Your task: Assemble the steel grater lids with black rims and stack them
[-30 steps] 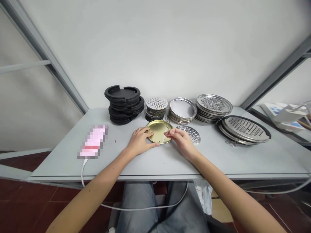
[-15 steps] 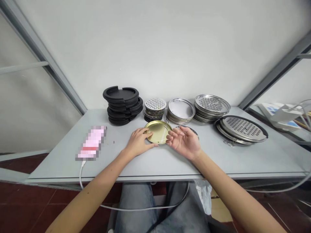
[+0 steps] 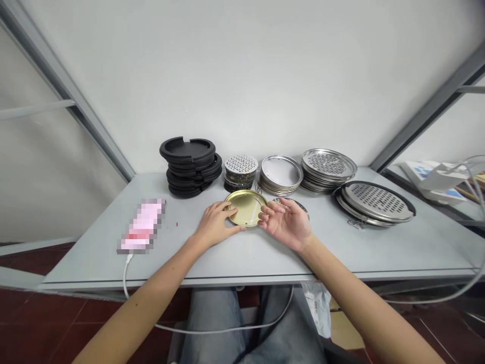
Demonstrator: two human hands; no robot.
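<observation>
A shallow gold-coloured round lid [image 3: 248,208] lies on the grey table in front of me. My left hand [image 3: 216,223] rests at its left edge, fingers apart, with fingertips touching the rim. Palm up at the lid's right side is my right hand [image 3: 288,224], its fingers loosely curled and nothing visible in them. Partly hidden behind that hand is a dark perforated disc [image 3: 302,206]. Behind the lid stand a stack of small perforated grater discs [image 3: 241,165] and a stack of silver round lids [image 3: 281,171].
Black rings [image 3: 189,149] are stacked at the back left. Larger grater discs [image 3: 329,164] stand at the back right, with black-rimmed graters [image 3: 380,200] beside them. A blurred-out phone [image 3: 144,225] with a white cable [image 3: 126,275] lies on the left of the table [image 3: 94,227].
The camera view has shifted very slightly. Both hands and the gold lid stay in nearly the same place.
</observation>
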